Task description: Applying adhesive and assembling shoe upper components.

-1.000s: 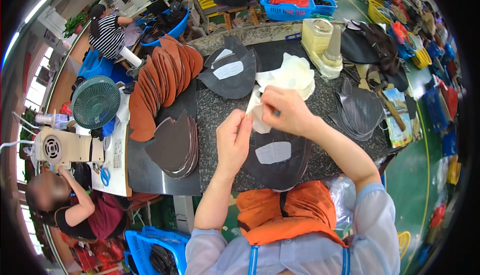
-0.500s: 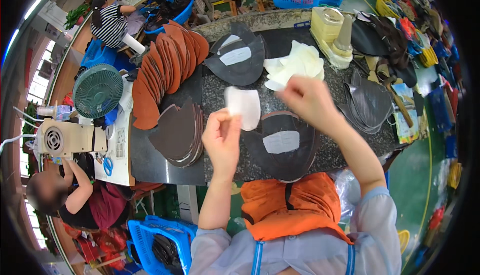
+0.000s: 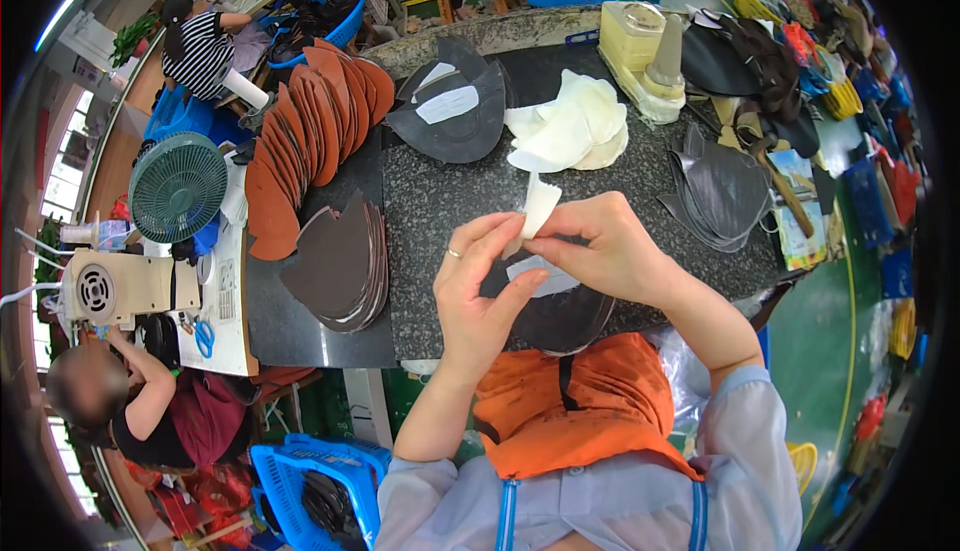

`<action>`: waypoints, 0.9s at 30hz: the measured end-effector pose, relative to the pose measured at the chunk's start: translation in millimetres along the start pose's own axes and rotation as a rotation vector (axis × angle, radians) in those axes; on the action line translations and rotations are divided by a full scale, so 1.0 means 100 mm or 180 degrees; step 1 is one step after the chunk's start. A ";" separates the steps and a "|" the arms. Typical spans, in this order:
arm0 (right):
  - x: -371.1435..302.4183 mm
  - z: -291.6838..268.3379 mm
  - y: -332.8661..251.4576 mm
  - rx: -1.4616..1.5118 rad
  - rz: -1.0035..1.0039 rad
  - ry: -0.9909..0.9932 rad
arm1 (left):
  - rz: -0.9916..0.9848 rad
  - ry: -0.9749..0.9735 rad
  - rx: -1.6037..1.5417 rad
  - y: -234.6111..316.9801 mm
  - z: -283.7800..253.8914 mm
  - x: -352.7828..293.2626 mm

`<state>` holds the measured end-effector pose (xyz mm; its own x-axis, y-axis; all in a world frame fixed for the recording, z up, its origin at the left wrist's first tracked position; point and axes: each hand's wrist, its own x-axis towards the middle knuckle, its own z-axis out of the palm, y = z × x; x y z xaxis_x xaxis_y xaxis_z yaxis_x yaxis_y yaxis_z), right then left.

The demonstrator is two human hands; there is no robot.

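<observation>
A small white sheet piece (image 3: 539, 207), bent and standing on edge, is pinched between the fingertips of my left hand (image 3: 478, 286) and my right hand (image 3: 606, 249). Both hands are closed on it, close together above the table. Under them lies a black curved shoe-upper piece (image 3: 566, 323) with a white patch (image 3: 543, 278), partly hidden by my fingers. Beyond my hands sits a pile of cream-white cut pieces (image 3: 570, 123). To its left are black curved pieces (image 3: 455, 136), with a white patch on top.
Brown-red cut pieces (image 3: 318, 146) fan out at left, near a dark brown stack (image 3: 342, 269). Grey-black pieces (image 3: 722, 191) and a hammer (image 3: 790, 196) lie at right. A cream dispenser with a cone (image 3: 632, 51) stands behind. Two co-workers sit at left, near a green fan (image 3: 178, 188).
My right hand has come down and left to meet my left hand, and now grips the white piece too. The piece, flat before, is bent. The view has shifted slightly.
</observation>
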<state>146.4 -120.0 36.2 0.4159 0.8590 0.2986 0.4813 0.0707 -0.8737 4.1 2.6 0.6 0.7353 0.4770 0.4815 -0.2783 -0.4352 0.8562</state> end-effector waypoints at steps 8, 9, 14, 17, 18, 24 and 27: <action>-0.05 -0.09 -0.06 -0.0541 -0.0772 -0.0266 | -0.0020 0.0028 0.0027 0.07 0.02 0.01; -0.05 -0.10 -0.04 -0.0555 -0.0756 -0.0308 | -0.0208 0.0013 -0.0117 0.09 0.01 0.02; -0.03 -0.06 -0.10 -0.0288 -0.0726 -0.0343 | -0.0445 0.0119 -0.0264 0.14 -0.06 0.02; -0.12 -0.07 -0.05 -0.0429 -0.0380 -0.0295 | 0.0183 -0.0135 0.0493 0.23 0.00 -0.02; -0.15 -0.08 -0.05 -0.0591 -0.0534 -0.0146 | 0.0366 -0.0133 0.0614 0.25 0.01 -0.04; -0.19 0.04 -0.17 -0.1365 -0.1292 0.0206 | 0.0088 -0.0337 0.0223 0.22 -0.03 -0.12; -0.18 0.05 -0.17 -0.1326 -0.1257 0.0188 | -0.0758 -0.0276 -0.1007 0.22 0.02 -0.12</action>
<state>126.8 -134.5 43.4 0.1796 0.7774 0.6029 0.8671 0.1645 -0.4703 -9.6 -14.5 13.0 0.8478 0.4641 0.2568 -0.2605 -0.0574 0.9638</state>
